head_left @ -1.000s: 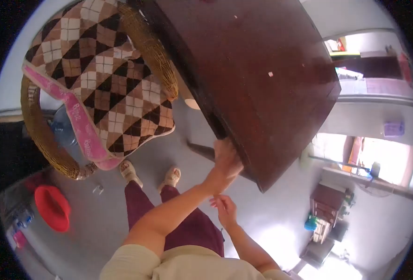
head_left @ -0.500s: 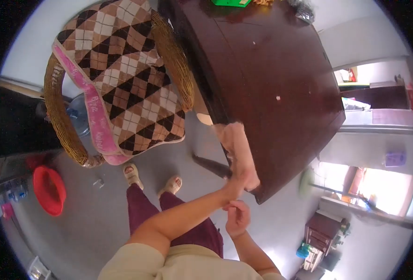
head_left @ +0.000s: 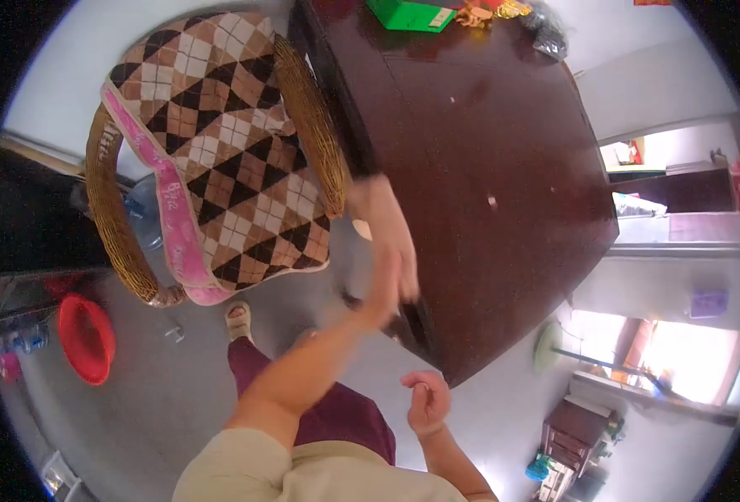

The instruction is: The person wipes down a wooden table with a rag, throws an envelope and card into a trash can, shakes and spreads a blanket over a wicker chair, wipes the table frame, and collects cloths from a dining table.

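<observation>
Currently, the left hand (head_left: 389, 238), blurred, extends open at the edge of the desk (head_left: 487, 251). The right hand (head_left: 430, 403) is curled near the desk corner, contents undeterminable. Chair (head_left: 219, 167): beside the desk.

Bare left hand (head_left: 387, 243), blurred; bright green rectangular box (head_left: 408, 17), cut off by the upper edge; translucent blue plastic container (head_left: 144, 216), partly hidden behind pink-edged argyle cloth (head_left: 236, 167).

Head view looks down (wide, round-edged) over the nearby table (head_left: 504, 276).
</observation>
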Action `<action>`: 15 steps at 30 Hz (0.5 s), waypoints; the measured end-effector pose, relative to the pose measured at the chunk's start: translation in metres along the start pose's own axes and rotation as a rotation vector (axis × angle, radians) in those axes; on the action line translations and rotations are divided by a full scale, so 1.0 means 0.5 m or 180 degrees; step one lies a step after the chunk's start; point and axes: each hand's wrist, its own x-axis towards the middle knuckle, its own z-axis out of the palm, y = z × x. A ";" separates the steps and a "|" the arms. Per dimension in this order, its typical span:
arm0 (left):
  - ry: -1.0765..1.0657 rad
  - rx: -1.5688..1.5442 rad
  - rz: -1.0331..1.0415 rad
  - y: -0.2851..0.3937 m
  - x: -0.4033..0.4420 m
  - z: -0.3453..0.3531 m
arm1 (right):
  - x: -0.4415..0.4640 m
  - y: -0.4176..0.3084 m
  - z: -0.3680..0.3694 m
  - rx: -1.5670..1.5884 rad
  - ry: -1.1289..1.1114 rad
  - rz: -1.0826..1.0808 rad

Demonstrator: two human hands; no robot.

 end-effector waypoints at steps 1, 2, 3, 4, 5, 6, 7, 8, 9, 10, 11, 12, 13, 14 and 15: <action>-0.0182 0.0302 0.0054 0.020 -0.094 0.044 | 0.020 0.000 -0.009 -0.0250 -0.0076 -0.0196; -0.0359 0.0601 0.0124 0.045 -0.189 0.088 | 0.048 0.001 -0.017 -0.0503 -0.0151 -0.0401; -0.0586 -0.0014 0.0226 0.055 -0.197 0.091 | 0.076 0.001 -0.020 -0.0756 -0.0222 -0.0607; -0.0835 -0.0635 0.0283 0.067 -0.205 0.093 | 0.104 -0.001 -0.018 -0.0768 -0.0117 -0.0570; -0.0889 -0.0249 0.0482 0.080 -0.180 0.081 | 0.133 -0.004 -0.012 -0.0782 -0.0009 -0.0529; -0.0932 0.0134 0.0676 0.128 -0.145 0.069 | 0.162 -0.008 -0.004 -0.0797 0.0094 -0.0486; -0.0668 0.0165 0.0658 0.128 -0.099 0.062 | 0.198 -0.015 0.008 -0.0958 0.0099 -0.0583; -0.0403 0.0193 0.0635 0.129 -0.054 0.056 | 0.236 -0.024 0.023 -0.1116 0.0112 -0.0681; -0.0141 0.0218 0.0607 0.129 -0.009 0.049 | 0.271 -0.028 0.038 -0.1273 0.0126 -0.0777; -0.0104 -0.0238 0.0338 0.172 0.046 0.036 | 0.299 -0.022 0.048 -0.1398 -0.0169 -0.0627; -0.0029 -0.0702 0.0079 0.214 0.101 0.022 | 0.330 -0.023 0.064 -0.1609 -0.0334 -0.0632; 0.0171 -0.0711 0.0443 0.227 0.157 0.006 | 0.366 -0.031 0.085 -0.1816 -0.0490 -0.0628; 0.0372 -0.0698 0.0805 0.263 0.207 -0.010 | 0.403 -0.037 0.107 -0.2021 -0.0633 -0.0625; 0.0521 -0.0582 0.0888 0.298 0.251 -0.039 | 0.438 -0.041 0.125 -0.2314 -0.0940 -0.0562; 0.0618 -0.0552 0.1173 0.333 0.299 -0.060 | 0.476 -0.048 0.145 -0.2457 -0.1042 -0.0524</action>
